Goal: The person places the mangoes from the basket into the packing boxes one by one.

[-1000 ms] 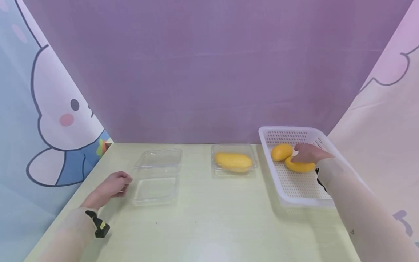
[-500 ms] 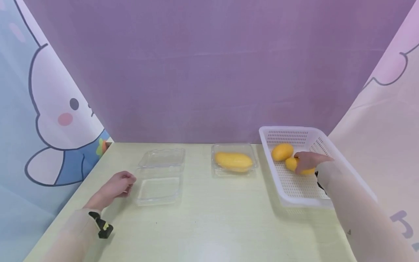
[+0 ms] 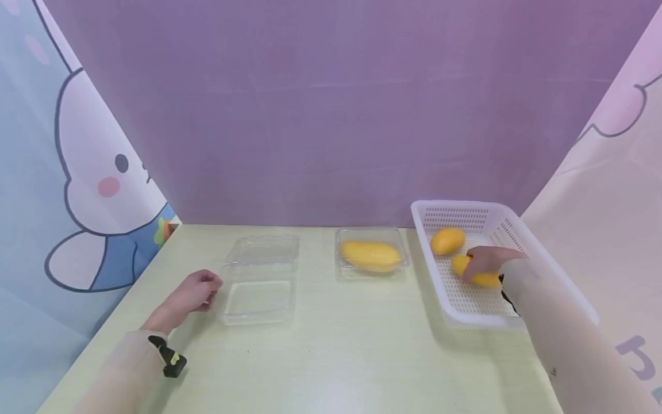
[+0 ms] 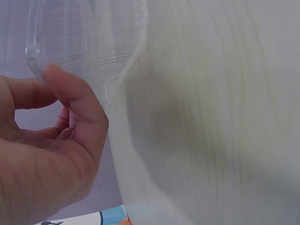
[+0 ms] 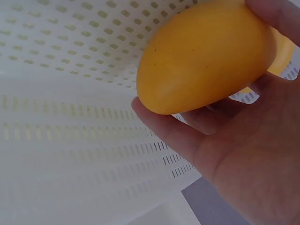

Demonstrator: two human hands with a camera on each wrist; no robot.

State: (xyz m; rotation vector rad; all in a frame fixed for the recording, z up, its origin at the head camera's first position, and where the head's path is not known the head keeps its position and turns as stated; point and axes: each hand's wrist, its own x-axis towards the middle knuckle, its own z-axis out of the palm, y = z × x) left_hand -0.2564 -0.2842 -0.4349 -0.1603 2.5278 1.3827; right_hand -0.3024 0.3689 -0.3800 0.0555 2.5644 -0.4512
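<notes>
In the head view my right hand reaches into the white basket and grips a yellow mango. The right wrist view shows thumb and fingers curled round this mango. A second mango lies just behind it in the basket. On the left, my left hand is at the side of a clear plastic clamshell box whose lid lies folded back. In the left wrist view, thumb and forefinger pinch the edge of that box.
A lidded clear box with yellow fruit inside stands at the table's middle back. A purple cloth wall rises behind the pale table. Printed cloths hang on both sides.
My left hand has slid to the right, and the clamshell box has shifted with it. The right hand's fingers have closed round the mango, which has moved slightly toward me.
</notes>
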